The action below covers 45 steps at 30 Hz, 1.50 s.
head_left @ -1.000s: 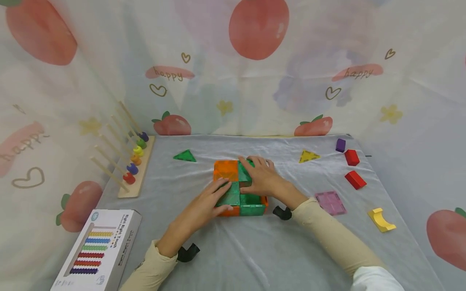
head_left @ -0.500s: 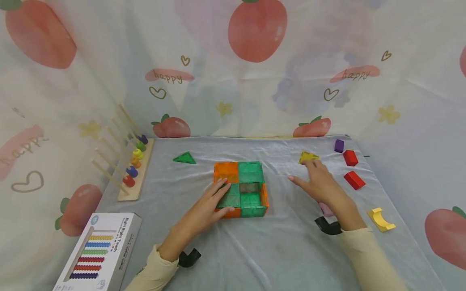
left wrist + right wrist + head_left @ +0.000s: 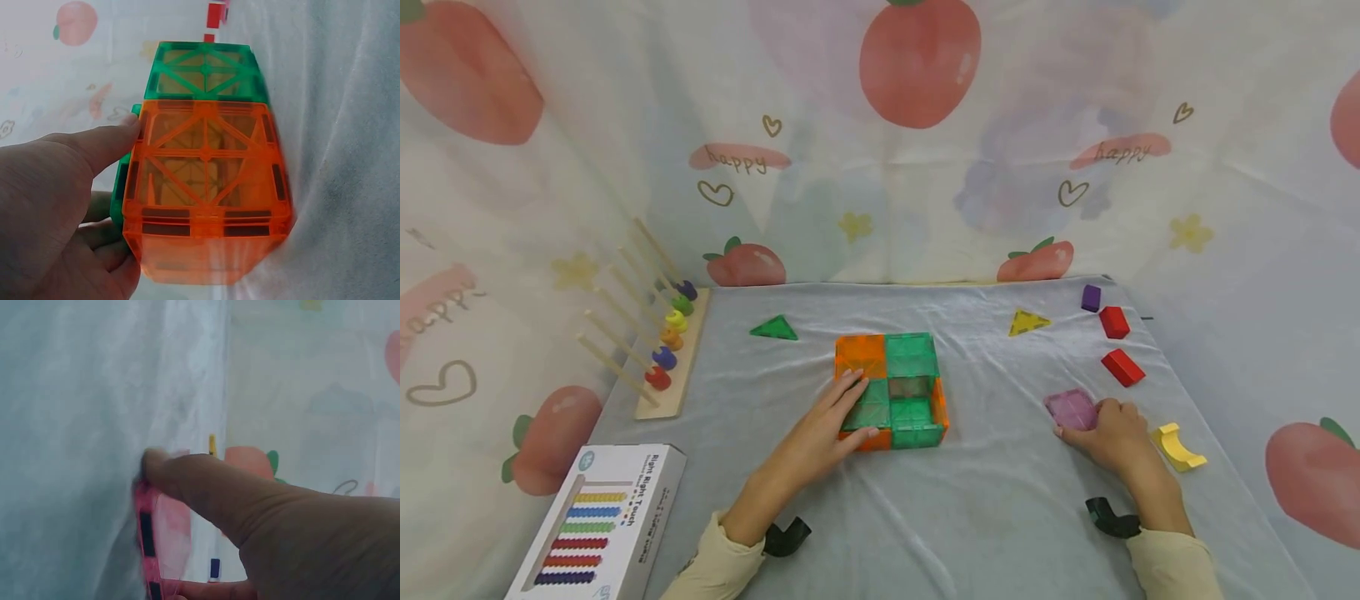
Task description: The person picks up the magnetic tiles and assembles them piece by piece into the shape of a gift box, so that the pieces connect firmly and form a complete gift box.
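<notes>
A low box of green and orange magnetic tiles (image 3: 910,392) sits mid-cloth; the left wrist view shows its orange side (image 3: 206,181) up close. My left hand (image 3: 850,408) rests on its near-left corner, fingers straight on top and thumb against the front edge; the thumb (image 3: 106,140) touches the orange tile. To the right, my right hand (image 3: 1108,433) pinches a pink square tile (image 3: 1067,408). In the right wrist view the thumb (image 3: 187,475) presses the pink tile's (image 3: 150,531) edge, which is tipped up off the cloth.
A green triangle tile (image 3: 773,328) and a yellow triangle tile (image 3: 1027,322) lie behind the box. A purple block (image 3: 1091,297), two red blocks (image 3: 1114,322) (image 3: 1122,367) and a yellow arch (image 3: 1178,447) line the right edge. A peg rack with rings (image 3: 662,342) and a toy carton (image 3: 602,521) stand left.
My right hand left the tile box, swung right past the yellow triangle, then came back towards me and took hold of the pink tile. The left hand stayed on the box.
</notes>
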### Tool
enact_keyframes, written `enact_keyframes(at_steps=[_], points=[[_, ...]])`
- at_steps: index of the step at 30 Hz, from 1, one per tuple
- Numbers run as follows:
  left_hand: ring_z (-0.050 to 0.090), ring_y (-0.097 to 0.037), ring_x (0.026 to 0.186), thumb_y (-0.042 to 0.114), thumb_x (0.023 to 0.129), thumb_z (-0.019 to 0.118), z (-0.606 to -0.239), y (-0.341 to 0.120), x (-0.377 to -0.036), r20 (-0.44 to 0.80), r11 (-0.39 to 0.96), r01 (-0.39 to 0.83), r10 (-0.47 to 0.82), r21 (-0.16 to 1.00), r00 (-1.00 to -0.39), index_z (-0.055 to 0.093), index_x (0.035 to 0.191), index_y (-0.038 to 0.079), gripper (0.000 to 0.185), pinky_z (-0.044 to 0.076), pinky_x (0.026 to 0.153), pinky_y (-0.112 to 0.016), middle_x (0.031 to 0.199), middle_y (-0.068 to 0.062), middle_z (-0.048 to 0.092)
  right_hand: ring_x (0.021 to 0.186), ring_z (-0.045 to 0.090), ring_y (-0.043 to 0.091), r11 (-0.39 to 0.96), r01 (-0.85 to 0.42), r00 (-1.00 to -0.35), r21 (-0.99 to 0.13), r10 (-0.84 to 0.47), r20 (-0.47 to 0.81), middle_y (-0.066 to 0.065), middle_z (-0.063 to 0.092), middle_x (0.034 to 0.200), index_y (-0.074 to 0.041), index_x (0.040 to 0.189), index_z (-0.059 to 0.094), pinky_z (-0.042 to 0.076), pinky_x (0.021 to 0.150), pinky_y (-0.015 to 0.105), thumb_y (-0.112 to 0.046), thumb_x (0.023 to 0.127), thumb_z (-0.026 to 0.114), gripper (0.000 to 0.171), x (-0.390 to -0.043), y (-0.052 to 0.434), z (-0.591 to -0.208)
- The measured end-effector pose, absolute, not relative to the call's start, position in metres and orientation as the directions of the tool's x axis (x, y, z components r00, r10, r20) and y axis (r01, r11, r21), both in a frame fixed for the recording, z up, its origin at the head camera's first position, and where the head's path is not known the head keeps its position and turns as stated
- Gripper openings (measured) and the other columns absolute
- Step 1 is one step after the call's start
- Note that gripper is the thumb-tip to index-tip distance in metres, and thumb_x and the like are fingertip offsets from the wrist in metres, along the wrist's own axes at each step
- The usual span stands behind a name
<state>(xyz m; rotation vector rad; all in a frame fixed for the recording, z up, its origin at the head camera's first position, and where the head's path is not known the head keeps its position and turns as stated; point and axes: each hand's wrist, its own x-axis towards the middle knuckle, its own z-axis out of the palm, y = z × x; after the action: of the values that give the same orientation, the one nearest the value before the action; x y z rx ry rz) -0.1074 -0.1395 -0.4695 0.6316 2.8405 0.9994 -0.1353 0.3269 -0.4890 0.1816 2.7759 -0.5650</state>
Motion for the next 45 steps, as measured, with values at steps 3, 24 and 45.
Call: enact_keyframes(at_steps=[3,24,45], points=[[0.024,-0.029,0.161,0.040,0.101,0.073,-0.469,-0.139,-0.108,0.066,0.706,0.361,0.409,0.609,-0.910,0.038,0.164,0.008,0.079,0.034,0.125,-0.051,0.174,-0.005,0.027,0.111,0.043,0.051,0.908,0.118,-0.961,-0.401,0.002,-0.278,0.039,0.046,0.123,0.021,0.138,0.043,0.055,0.086,0.062,-0.050,0.086,0.083,0.096,-0.139,0.319,-0.483],[0.022,-0.028,0.162,0.039,0.102,0.072,-0.469,-0.140,-0.110,0.068,0.707,0.381,0.429,0.596,-0.901,0.037,0.165,0.008,0.078,0.032,0.126,-0.049,0.174,-0.006,0.027,0.125,0.049,0.027,0.615,-0.574,-0.713,-0.540,-0.700,-0.040,0.007,0.053,0.141,-0.011,0.150,0.056,0.046,0.104,0.053,-0.029,0.092,0.085,0.067,-0.163,0.155,-0.425],[0.026,-0.032,0.160,0.037,0.102,0.072,-0.466,-0.144,-0.107,0.116,0.718,0.429,0.442,0.548,-0.889,0.041,0.162,0.005,0.075,0.034,0.124,-0.051,0.172,-0.011,0.030,0.137,0.031,0.056,0.862,-0.078,-0.965,-0.501,-0.192,-0.180,0.043,0.027,0.154,0.008,0.156,0.037,0.034,0.113,0.074,-0.042,0.100,0.072,0.083,-0.293,0.277,-0.475]])
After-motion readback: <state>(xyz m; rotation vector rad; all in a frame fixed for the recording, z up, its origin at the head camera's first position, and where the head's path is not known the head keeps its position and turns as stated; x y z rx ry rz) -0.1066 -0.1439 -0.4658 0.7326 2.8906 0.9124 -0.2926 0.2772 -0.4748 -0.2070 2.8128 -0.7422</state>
